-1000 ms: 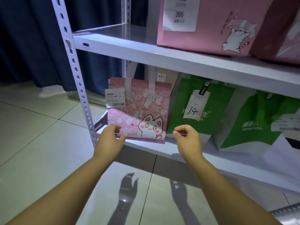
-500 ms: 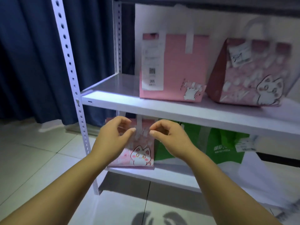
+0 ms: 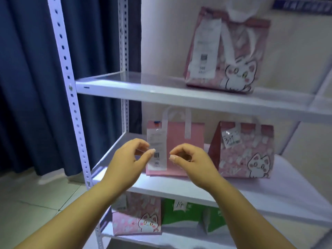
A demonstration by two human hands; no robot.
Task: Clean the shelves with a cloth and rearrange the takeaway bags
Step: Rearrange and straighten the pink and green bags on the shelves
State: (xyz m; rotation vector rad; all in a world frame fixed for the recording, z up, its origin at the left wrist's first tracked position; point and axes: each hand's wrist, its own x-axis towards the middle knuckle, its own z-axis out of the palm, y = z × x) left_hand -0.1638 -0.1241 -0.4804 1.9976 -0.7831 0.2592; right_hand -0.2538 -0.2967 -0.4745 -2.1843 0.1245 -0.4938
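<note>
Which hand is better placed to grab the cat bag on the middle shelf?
Probably the right hand: it hovers empty nearer the cat bag; the left hand would cross the plain pink bag.

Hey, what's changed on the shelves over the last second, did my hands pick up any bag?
The left hand and right hand rose from the cat-print pink bag on the bottom shelf to the plain pink bag on the middle shelf; the view tilted up with them. They took hold of nothing, fingers loosely curled. All bags stayed in place.
</note>
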